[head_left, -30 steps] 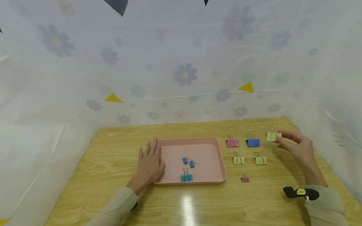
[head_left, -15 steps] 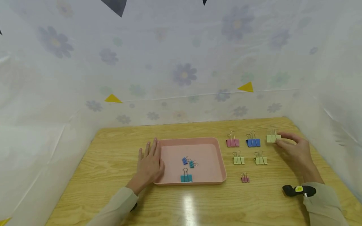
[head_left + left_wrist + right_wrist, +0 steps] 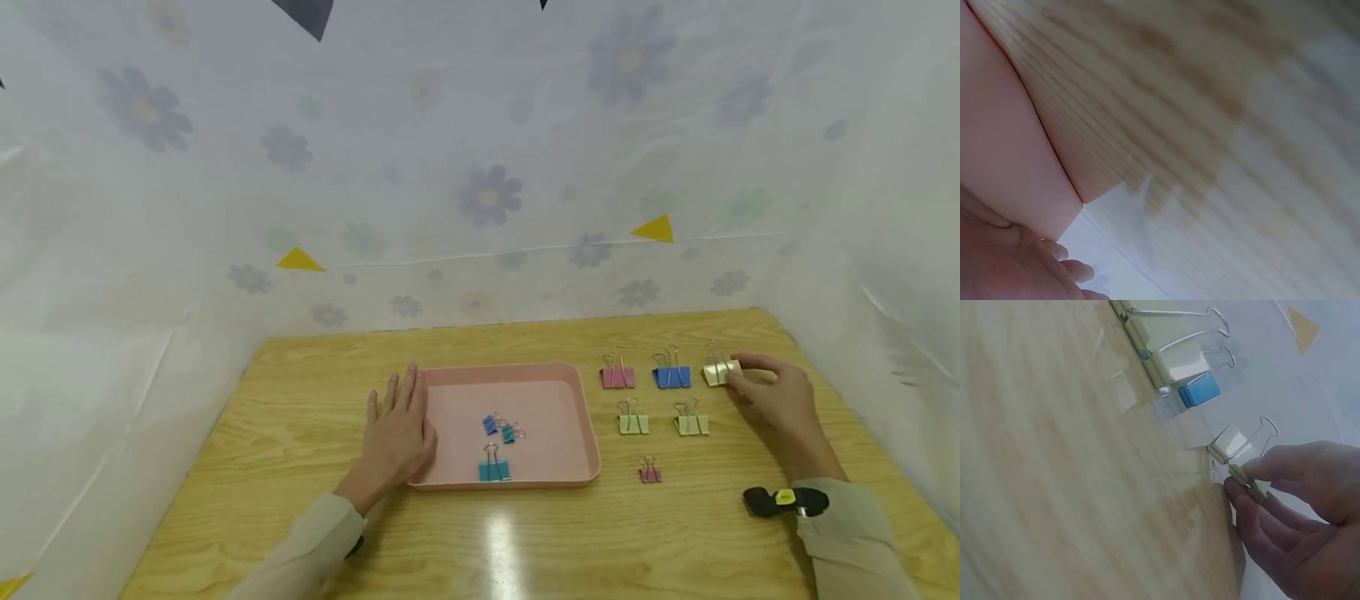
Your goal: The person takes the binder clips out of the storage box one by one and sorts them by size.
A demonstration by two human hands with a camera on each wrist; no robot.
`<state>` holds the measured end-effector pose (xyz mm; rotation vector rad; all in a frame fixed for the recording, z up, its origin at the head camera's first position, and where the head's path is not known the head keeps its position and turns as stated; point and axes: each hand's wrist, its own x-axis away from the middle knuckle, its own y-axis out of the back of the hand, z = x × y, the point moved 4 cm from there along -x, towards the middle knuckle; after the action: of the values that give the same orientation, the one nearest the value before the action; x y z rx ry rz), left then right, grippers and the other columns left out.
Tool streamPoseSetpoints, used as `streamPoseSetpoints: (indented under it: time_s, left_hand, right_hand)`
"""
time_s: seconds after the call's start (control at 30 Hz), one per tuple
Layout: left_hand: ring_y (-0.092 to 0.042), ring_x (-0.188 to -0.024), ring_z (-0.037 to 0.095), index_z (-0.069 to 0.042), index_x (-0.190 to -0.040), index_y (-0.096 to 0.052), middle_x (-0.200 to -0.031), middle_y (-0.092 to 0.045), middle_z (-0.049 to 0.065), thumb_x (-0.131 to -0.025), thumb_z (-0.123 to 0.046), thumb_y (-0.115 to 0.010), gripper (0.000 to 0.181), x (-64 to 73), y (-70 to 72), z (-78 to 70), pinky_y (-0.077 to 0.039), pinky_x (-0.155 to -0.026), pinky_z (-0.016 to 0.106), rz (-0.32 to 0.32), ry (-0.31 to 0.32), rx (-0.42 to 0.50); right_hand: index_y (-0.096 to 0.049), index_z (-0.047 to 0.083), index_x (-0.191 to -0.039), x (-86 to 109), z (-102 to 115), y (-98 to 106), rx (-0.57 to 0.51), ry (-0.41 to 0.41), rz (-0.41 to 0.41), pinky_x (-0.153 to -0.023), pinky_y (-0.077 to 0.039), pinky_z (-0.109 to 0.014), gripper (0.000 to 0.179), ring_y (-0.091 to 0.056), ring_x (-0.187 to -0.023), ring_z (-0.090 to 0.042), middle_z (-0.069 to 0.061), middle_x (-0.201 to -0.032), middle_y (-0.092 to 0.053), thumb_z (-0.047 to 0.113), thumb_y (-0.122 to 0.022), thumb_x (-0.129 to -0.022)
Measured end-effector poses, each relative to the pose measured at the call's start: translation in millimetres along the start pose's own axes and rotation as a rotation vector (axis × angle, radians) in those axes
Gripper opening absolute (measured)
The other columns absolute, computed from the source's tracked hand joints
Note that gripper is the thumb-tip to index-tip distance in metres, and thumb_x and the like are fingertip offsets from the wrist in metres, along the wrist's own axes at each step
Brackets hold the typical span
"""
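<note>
At the back right of the table, my right hand (image 3: 780,396) pinches a pale yellow binder clip (image 3: 717,372) between thumb and fingers. The right wrist view shows the thumb on one side of this clip (image 3: 1230,444), its wire handles standing up. My left hand (image 3: 397,437) lies with straight fingers on the left rim of a pink tray (image 3: 540,400). Inside the tray are a small blue binder clip (image 3: 491,424), a small teal binder clip (image 3: 509,433) and a larger turquoise binder clip (image 3: 494,471).
Right of the tray stand a pink binder clip (image 3: 618,378) and a blue one (image 3: 672,377) in the back row. Two pale yellow clips (image 3: 633,425) form a middle row, and a small pink clip (image 3: 650,476) sits nearest. A white floral sheet (image 3: 450,283) encloses the table.
My right hand has lowered the pale yellow binder clip slightly and shifted it a little left, towards the blue clip. The left hand has stayed on the tray's rim.
</note>
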<state>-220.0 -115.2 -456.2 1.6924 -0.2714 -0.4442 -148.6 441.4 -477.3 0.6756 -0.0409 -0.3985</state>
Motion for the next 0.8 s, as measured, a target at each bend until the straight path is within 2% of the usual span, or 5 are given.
streamPoseSetpoints:
  time_s: [0.17,0.27,0.43,0.6,0.8]
  left_hand:
    - [-0.020,-0.153,0.043,0.000,-0.161,-0.026,-0.169,-0.018,0.016,-0.101,-0.023,-0.048,0.068,-1.3,-0.7,0.1,-0.016,-0.117,0.068,0.012,0.000,-0.002]
    - [-0.019,-0.154,0.043,0.000,-0.162,-0.025,-0.170,-0.017,0.016,-0.101,-0.024,-0.048,0.068,-1.5,-1.9,0.2,-0.016,-0.118,0.069,0.015,0.002,-0.002]
    - [-0.019,-0.154,0.042,0.000,-0.162,-0.024,-0.170,-0.017,0.016,-0.101,-0.024,-0.047,0.069,-1.0,-3.2,0.6,-0.016,-0.118,0.068,0.017,0.005,-0.010]
    - [-0.020,-0.153,0.042,-0.001,-0.162,-0.025,-0.170,-0.018,0.016,-0.101,-0.024,-0.048,0.069,-0.8,-3.7,1.9,-0.016,-0.118,0.068,0.005,0.010,-0.015]
    - [-0.020,-0.153,0.042,-0.001,-0.162,-0.026,-0.169,-0.019,0.016,-0.102,-0.025,-0.048,0.068,-1.1,-4.5,1.6,-0.016,-0.117,0.069,0.003,0.003,-0.011]
  right_hand:
    - [-0.064,-0.004,-0.134,0.7,0.3,1.1,0.043,0.013,-0.055,-0.062,-0.047,-0.011,0.052,-0.054,-0.073,0.021,-0.010,-0.114,-0.070,0.032,-0.070,-0.098]
    - [-0.065,-0.004,-0.134,0.7,-2.4,2.1,0.056,0.001,-0.071,-0.062,-0.047,-0.011,0.052,-0.051,-0.073,0.022,0.007,-0.106,-0.067,0.033,-0.070,-0.098]
    - [-0.065,-0.004,-0.133,-0.4,-5.4,3.6,0.045,-0.013,-0.064,-0.064,-0.046,-0.012,0.052,-0.050,-0.076,0.018,0.018,-0.096,-0.062,0.033,-0.070,-0.097]
    - [-0.064,-0.004,-0.134,-2.5,-3.8,3.1,0.063,0.006,-0.060,-0.065,-0.045,-0.012,0.051,-0.049,-0.078,0.019,0.010,-0.101,-0.064,0.032,-0.069,-0.098]
    - [-0.057,-0.004,-0.141,-1.6,-6.1,5.4,0.039,-0.047,-0.038,-0.066,-0.045,-0.012,0.061,-0.047,-0.080,0.019,-0.006,-0.117,-0.064,0.039,-0.067,-0.099]
